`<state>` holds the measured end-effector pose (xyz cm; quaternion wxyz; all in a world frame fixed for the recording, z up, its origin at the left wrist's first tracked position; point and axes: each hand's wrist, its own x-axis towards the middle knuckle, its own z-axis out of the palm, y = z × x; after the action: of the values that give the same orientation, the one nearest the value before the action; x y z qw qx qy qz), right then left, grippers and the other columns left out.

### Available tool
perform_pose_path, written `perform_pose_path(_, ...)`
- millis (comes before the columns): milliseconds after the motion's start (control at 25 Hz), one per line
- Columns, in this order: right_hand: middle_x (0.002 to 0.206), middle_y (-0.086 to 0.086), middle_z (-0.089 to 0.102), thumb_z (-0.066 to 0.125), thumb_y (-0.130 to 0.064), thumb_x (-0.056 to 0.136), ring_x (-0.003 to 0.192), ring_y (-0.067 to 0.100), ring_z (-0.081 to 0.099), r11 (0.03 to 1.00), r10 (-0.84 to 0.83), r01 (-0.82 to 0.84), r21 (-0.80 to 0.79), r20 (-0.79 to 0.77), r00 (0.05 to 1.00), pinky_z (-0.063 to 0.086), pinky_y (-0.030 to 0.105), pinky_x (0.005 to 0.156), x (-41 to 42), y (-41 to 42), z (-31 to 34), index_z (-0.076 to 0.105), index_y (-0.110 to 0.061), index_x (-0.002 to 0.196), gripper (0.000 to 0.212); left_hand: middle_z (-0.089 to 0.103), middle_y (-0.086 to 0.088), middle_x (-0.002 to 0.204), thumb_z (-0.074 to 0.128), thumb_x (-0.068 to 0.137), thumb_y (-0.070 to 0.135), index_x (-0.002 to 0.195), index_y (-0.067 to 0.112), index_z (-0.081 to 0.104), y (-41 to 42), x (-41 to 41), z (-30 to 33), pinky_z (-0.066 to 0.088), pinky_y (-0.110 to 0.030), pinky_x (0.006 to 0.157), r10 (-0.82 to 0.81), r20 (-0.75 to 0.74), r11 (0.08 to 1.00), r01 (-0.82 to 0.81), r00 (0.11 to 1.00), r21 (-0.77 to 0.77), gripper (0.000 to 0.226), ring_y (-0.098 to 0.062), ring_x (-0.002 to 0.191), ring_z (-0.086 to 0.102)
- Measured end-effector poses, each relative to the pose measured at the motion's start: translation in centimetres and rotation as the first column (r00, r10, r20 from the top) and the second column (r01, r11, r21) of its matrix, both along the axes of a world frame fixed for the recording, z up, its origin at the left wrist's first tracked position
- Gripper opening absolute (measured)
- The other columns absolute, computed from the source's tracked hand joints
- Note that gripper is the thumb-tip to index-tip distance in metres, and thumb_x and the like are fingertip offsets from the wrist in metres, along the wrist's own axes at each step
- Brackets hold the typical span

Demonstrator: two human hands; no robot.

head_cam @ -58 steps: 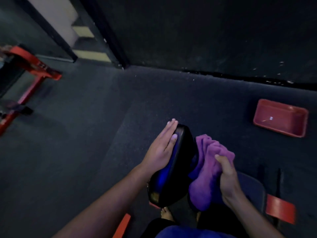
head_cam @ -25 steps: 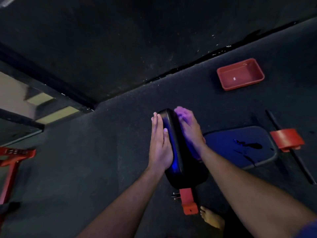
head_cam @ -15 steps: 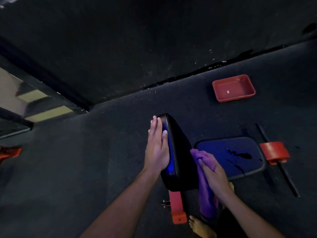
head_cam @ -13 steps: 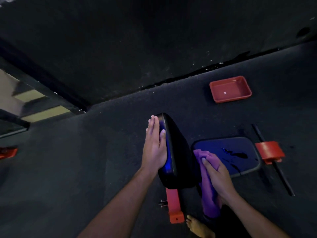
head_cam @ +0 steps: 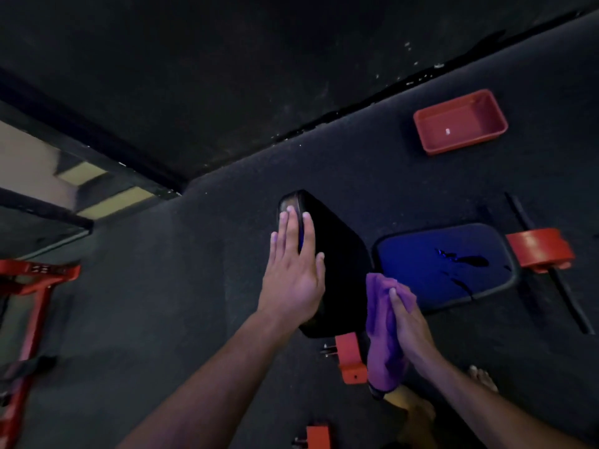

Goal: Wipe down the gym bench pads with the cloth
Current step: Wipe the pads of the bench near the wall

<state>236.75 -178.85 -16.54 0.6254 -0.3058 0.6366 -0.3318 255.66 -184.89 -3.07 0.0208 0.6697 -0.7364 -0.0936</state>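
Cloth (head_cam: 384, 332), one purple piece, hung bunched under the right hand (head_cam: 410, 322), whose straight fingers (head_cam: 397, 299) pressed it flat against the right face of the upright back pad (head_cam: 337, 270). Two bench pads showed: that black back pad between the two hands, and one blue seat pad (head_cam: 444, 264) lying flat just beyond the right fingertips, with dark wet streaks on it. The left hand (head_cam: 293, 277) lay flat on the back pad's left face, its fingers (head_cam: 293, 228) straight and slightly spread, tips near the pad's top edge. One red tray (head_cam: 460, 121) sat on the floor well beyond the fingers. Three red bench brackets showed near the pads. Compared with half a second earlier, the right hand and cloth sat in nearly the same low spot on the pad, and the left hand had stayed flat.
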Motion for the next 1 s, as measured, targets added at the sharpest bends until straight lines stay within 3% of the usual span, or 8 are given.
perform_pose_path(120, 0.137, 0.002, 0.056, 0.031, -0.055, 0.105, 0.123, 0.017, 0.051, 0.988, 0.098, -0.097, 0.121, 0.004, 0.995, 0.037, 0.031, 0.106, 0.3, -0.1, -1.6, 0.048, -0.03, 0.148, 0.053, -0.006, -0.011, 0.174, 0.036, 0.101, 0.026, 0.166, 0.017, 0.016, -1.3, -0.1, 1.0, -0.009, -0.043, 0.129, -0.286, 0.164, 0.958, 0.283, 0.944, 0.038, 0.069, -0.024, 0.16, -0.017)
perform_pose_path(200, 0.138, 0.001, 0.056, 0.029, -0.058, 0.103, 0.117, 0.015, 0.051, 0.984, 0.1, -0.105, 0.141, 0.041, 0.994, 0.037, 0.029, 0.102, 0.1, -0.8, -1.6, 0.049, -0.033, 0.146, 0.053, 0.012, -0.009, 0.174, 0.038, 0.098, 0.032, 0.16, 0.021, 0.037, -2.8, -0.2, 1.8, -0.004, -0.051, 0.13, -0.594, 0.249, 0.804, 0.569, 0.764, 0.172, 0.063, -0.026, 0.161, -0.004)
perform_pose_path(280, 0.139, -0.007, 0.052, 0.03, -0.066, 0.098, 0.113, 0.008, 0.053, 0.991, 0.081, -0.091, 0.094, 0.097, 0.992, 0.038, 0.029, 0.099, 0.0, -1.4, -1.5, 0.046, -0.046, 0.14, 0.049, 0.04, -0.002, 0.165, 0.035, 0.098, 0.043, 0.149, 0.024, 0.057, -4.2, -0.2, 2.7, 0.001, -0.054, 0.129, -0.725, 0.254, 0.688, 0.647, 0.641, 0.329, 0.058, -0.022, 0.16, 0.017)
perform_pose_path(440, 0.159, -0.02, 0.031, 0.025, -0.088, 0.085, 0.139, 0.01, 0.04, 0.943, 0.331, -0.331, -0.027, 0.043, 0.943, 0.034, 0.052, 0.115, 1.1, -1.4, -4.5, 0.023, -0.063, 0.149, 0.068, 0.069, 0.009, 0.136, 0.037, 0.098, 0.045, 0.124, 0.025, 0.076, -5.2, 0.0, 2.5, 0.012, -0.047, 0.127, -0.779, 0.228, 0.624, 0.685, 0.584, 0.376, 0.051, -0.011, 0.14, 0.052)
perform_pose_path(560, 0.163, -0.023, 0.019, 0.026, -0.082, 0.09, 0.144, 0.012, 0.033, 0.899, 0.42, -0.428, -0.09, -0.097, 0.903, 0.032, 0.05, 0.117, 2.1, -1.9, -6.8, 0.008, -0.06, 0.154, 0.069, 0.075, 0.009, 0.123, 0.048, 0.091, 0.041, 0.111, 0.024, 0.081, -5.4, 0.4, 2.3, 0.028, -0.044, 0.121, -0.771, 0.171, 0.634, 0.709, 0.614, 0.309, 0.042, -0.01, 0.12, 0.066)
perform_pose_path(760, 0.155, -0.016, 0.036, 0.029, -0.06, 0.105, 0.135, 0.001, 0.038, 0.888, 0.363, -0.401, -0.224, -0.195, 0.911, 0.031, 0.033, 0.115, 3.0, -6.6, -12.1, 0.038, -0.047, 0.147, 0.045, 0.076, 0.008, 0.121, 0.049, 0.089, 0.037, 0.106, 0.021, 0.081, -5.4, 0.7, 2.1, 0.039, -0.045, 0.113, -0.753, 0.107, 0.649, 0.705, 0.65, 0.287, 0.04, -0.012, 0.113, 0.069)
perform_pose_path(880, 0.145, -0.003, 0.05, 0.033, -0.045, 0.107, 0.13, 0.019, 0.051, 0.941, 0.312, -0.332, -0.07, -0.206, 0.927, 0.038, 0.038, 0.113, 3.7, -8.2, -18.1, 0.052, -0.03, 0.14, 0.041, 0.076, 0.007, 0.12, 0.05, 0.088, 0.035, 0.106, 0.019, 0.081, -5.1, 1.2, 1.7, 0.04, -0.048, 0.111, -0.748, 0.069, 0.655, 0.717, 0.66, 0.239, 0.04, -0.013, 0.114, 0.069)
perform_pose_path(1000, 0.134, 0.003, 0.056, 0.031, -0.052, 0.102, 0.12, 0.028, 0.06, 0.947, 0.317, -0.301, 0.109, -0.198, 0.927, 0.047, 0.037, 0.098, 3.0, -5.8, -20.0, 0.055, -0.025, 0.139, 0.052, 0.076, 0.006, 0.123, 0.048, 0.09, 0.035, 0.109, 0.017, 0.081, -5.1, 1.5, 1.6, 0.039, -0.049, 0.112, -0.764, 0.045, 0.634, 0.737, 0.643, 0.232, 0.042, -0.013, 0.117, 0.069)
